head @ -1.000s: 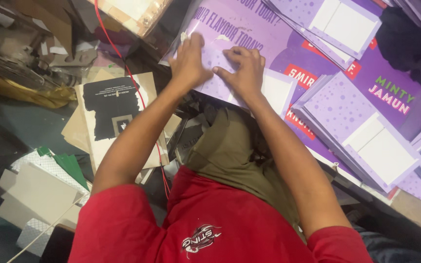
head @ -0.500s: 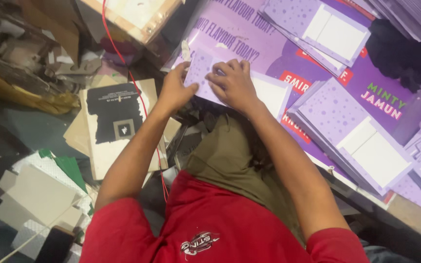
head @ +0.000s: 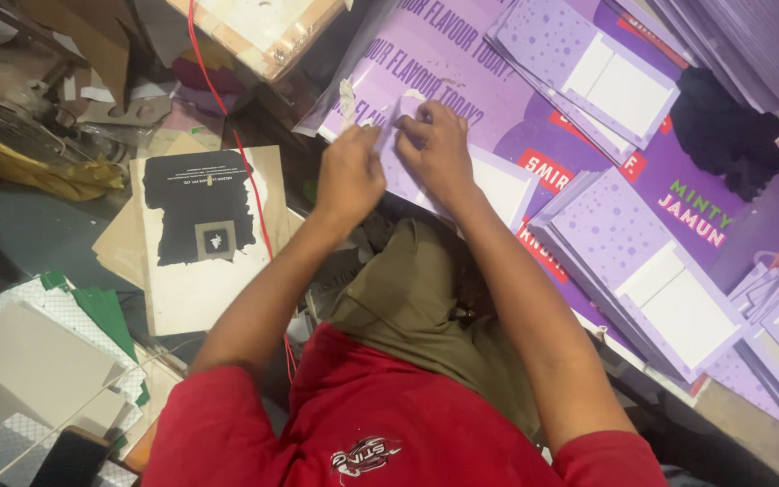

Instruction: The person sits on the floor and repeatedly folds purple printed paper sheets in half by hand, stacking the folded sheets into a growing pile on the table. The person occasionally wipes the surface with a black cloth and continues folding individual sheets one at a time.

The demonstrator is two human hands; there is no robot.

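Both hands, left hand (head: 349, 176) and right hand (head: 433, 144), have shifted leftward, grips pinching a flat purple card (head: 489, 180)

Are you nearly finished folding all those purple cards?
Not nearly. Finished-looking purple pieces lie in a stack beside the right arm and another farther off. Right now the left hand and right hand press one purple card. A big pile of flat purple sheets is still untouched.
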